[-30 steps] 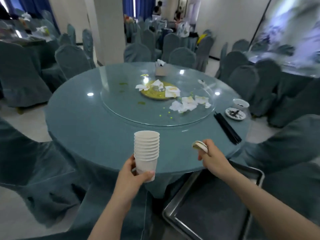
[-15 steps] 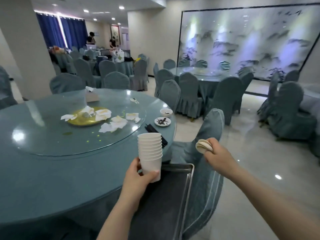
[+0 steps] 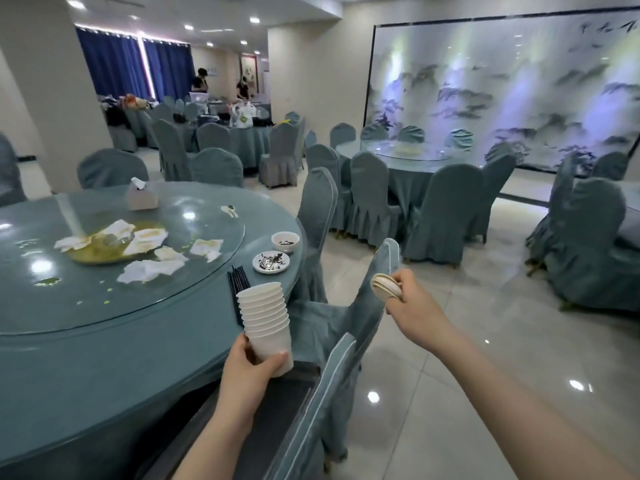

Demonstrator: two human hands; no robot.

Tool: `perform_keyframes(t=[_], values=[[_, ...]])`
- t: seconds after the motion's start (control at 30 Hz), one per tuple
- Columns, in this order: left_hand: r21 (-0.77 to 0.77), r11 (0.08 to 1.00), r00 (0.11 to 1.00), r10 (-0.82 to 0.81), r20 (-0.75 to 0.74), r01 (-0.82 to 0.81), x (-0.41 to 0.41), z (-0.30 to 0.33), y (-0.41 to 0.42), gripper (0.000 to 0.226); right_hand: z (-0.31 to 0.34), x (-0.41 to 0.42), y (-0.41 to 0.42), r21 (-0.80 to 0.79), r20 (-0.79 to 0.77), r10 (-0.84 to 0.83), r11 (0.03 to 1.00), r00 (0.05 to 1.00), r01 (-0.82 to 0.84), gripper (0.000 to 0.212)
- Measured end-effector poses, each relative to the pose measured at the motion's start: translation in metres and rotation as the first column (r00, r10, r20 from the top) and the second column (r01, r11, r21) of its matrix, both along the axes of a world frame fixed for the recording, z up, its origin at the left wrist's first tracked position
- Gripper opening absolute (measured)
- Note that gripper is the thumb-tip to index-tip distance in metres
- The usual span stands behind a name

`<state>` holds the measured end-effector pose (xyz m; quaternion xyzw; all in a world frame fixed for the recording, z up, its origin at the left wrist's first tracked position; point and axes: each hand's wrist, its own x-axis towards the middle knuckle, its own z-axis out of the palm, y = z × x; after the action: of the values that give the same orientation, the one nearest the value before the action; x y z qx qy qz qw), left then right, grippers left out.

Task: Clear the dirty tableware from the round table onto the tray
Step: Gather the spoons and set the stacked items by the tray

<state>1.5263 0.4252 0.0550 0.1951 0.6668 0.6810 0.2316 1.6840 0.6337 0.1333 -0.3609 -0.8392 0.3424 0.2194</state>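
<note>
Banquet hall, teal-covered chairs, landscape mural on far wall at 1–2 o'clock. Round worktop (image 3: 104, 358) fills 9 o'clock side, glass turntable (image 3: 194, 292) on it smeared with sauce and crumpled napkins (image 3: 152, 268). Tissue box (image 3: 141, 198) at turntable's far rim. At worktop's right edge: small bowl (image 3: 285, 241), dirty saucer (image 3: 271, 262) just beside it, black chopsticks (image 3: 238, 279) near the saucer. Left hand (image 3: 247, 372) grips the bottom of a stack of white paper cups (image 3: 266, 318), upright, fingers curled round it, held over the worktop edge. Right hand (image 3: 410, 299) at 3 o'clock of the cups, out over a chair back, pinching a few small stacked dishes (image 3: 385, 286) on edge. Tray (image 3: 277, 403) dark, at 6 o'clock below the cups, mostly hidden by arm and chair.
</note>
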Motion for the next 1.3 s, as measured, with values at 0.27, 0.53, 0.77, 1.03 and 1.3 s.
perform_keyframes(t=[0.27, 0.53, 0.77, 1.03, 1.3], values=[[-0.035, 0.991, 0.99, 0.127, 0.067, -0.125, -0.057, -0.041, 0.119, 0.046, -0.017, -0.054, 0.108, -0.082, 0.009, 0.049, 0.995, 0.999, -0.048, 0.015], [-0.115, 0.947, 0.945, 0.311, 0.096, -0.3, -0.105, -0.061, 0.207, 0.051, -0.034, -0.12, 0.207, -0.139, 0.181, 0.198, 0.975, 0.963, -0.175, 0.013], [-0.227, 0.801, 0.814, 0.579, 0.053, -0.554, -0.153, -0.083, 0.251, 0.058, -0.05, -0.204, 0.287, -0.248, 0.137, 0.38, 0.907, 0.915, -0.339, 0.013], [-0.319, 0.692, 0.732, 0.681, -0.008, -0.647, -0.179, -0.109, 0.291, 0.06, -0.067, -0.283, 0.338, -0.29, 0.16, 0.597, 0.79, 0.786, -0.541, 0.016], [-0.506, 0.645, 0.786, 0.607, -0.116, -0.573, -0.244, -0.144, 0.312, 0.063, -0.098, -0.319, 0.351, -0.184, 0.261, 0.644, 0.764, 0.719, -0.618, 0.022]])
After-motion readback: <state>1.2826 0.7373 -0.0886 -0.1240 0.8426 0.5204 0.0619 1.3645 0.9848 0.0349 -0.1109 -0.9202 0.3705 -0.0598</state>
